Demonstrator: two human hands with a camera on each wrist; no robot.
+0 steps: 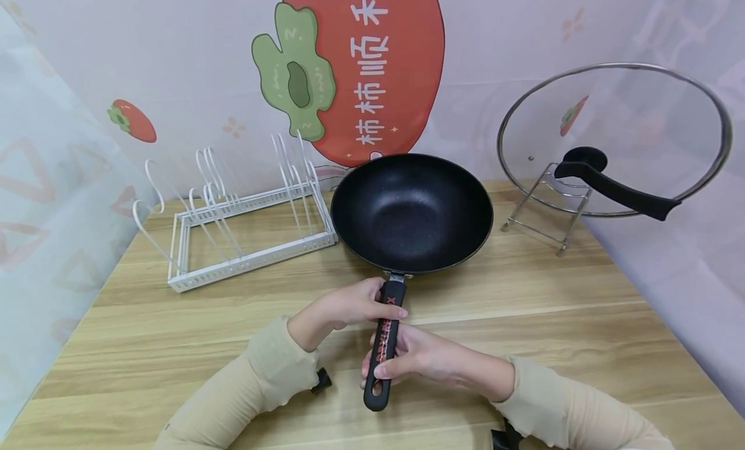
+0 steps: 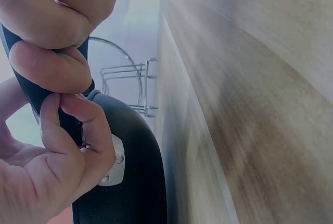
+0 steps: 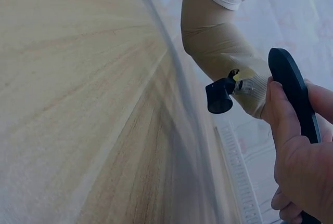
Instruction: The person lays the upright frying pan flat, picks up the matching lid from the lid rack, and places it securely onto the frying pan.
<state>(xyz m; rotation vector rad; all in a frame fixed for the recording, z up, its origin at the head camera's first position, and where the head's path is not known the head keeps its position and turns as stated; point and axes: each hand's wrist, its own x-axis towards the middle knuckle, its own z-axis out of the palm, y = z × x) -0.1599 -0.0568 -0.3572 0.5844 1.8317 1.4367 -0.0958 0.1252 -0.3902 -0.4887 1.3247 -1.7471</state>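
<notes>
A black wok (image 1: 410, 220) has its hollow turned toward the head camera, its long handle (image 1: 385, 340) pointing at the person. My left hand (image 1: 349, 304) grips that handle close to the bowl, thumb laid across the top. Nearer the handle's looped end, my right hand (image 1: 427, 354) holds it with the thumb on top and fingers underneath. From below, the left wrist view shows curled left fingers (image 2: 78, 135) by the riveted metal bracket (image 2: 115, 164). The handle's tip (image 3: 291, 83) sticks out of my right hand in the right wrist view.
Left of the wok stands a white rack (image 1: 253, 264) with several upright hooped dividers, close to the wok's rim. A glass lid (image 1: 646, 127) with a black knob handle (image 1: 619, 186) leans on a wire stand (image 1: 535, 227) at the right. A printed cloth (image 1: 495, 42) hangs behind the wooden table (image 1: 524, 308).
</notes>
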